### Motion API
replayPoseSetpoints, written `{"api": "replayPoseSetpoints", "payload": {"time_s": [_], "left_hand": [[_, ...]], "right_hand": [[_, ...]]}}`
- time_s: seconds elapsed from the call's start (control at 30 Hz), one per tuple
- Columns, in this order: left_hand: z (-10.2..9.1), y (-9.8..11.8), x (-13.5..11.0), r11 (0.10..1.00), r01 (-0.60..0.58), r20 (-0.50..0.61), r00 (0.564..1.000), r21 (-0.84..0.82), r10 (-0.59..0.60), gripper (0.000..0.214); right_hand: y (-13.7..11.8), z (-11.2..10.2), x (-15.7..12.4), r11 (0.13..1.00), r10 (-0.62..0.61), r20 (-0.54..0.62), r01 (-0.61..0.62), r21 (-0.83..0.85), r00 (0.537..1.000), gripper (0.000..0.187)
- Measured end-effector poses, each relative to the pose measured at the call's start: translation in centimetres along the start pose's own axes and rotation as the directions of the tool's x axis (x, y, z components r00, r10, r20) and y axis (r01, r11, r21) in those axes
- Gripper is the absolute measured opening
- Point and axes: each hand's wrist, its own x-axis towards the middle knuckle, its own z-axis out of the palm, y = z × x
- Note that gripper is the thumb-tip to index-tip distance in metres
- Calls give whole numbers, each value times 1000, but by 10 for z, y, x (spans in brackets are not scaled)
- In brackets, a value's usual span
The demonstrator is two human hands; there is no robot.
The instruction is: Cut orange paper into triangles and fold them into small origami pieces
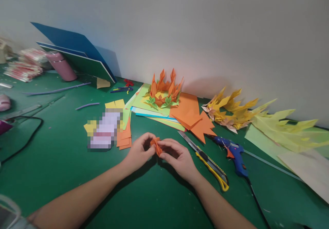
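Between my two hands, above the green table, is a small folded orange paper piece (157, 146). My left hand (141, 152) pinches its left side with thumb and fingers. On the other side my right hand (178, 157) grips it between thumb and fingertips. Just right of my right hand lies a yellow utility knife (209, 165) with its blade out. Left of my left hand are small orange paper squares (124, 138), partly under a blurred-out pale object (106, 129). Beyond my hands stands a ring of folded orange paper (166, 90) with green leaf-like pieces.
A blue glue gun (238, 157) with a cord lies at right, near yellow folded paper shapes (231, 109). Paper sheets (187, 105) are stacked at the back. A pink bottle (61, 66) leans by blue and green boards (77, 47). A black cable (33, 136) curves at left.
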Motion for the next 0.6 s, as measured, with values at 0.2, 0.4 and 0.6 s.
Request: {"api": "replayPoseSetpoints", "payload": {"time_s": [0.2,0.4,0.6], "left_hand": [[1,1,0,993,39,62,998,-115,-32,23],[1,0,0,982,21,32,999,-189,-15,20],[2,3,-2,980,9,47,999,-196,0,18]], "right_hand": [[0,-3,0,999,-36,15,36,16,999,21],[2,0,-1,989,-105,79,113,-96,991,36],[2,-2,-1,948,-161,66,173,-266,985,31]]}}
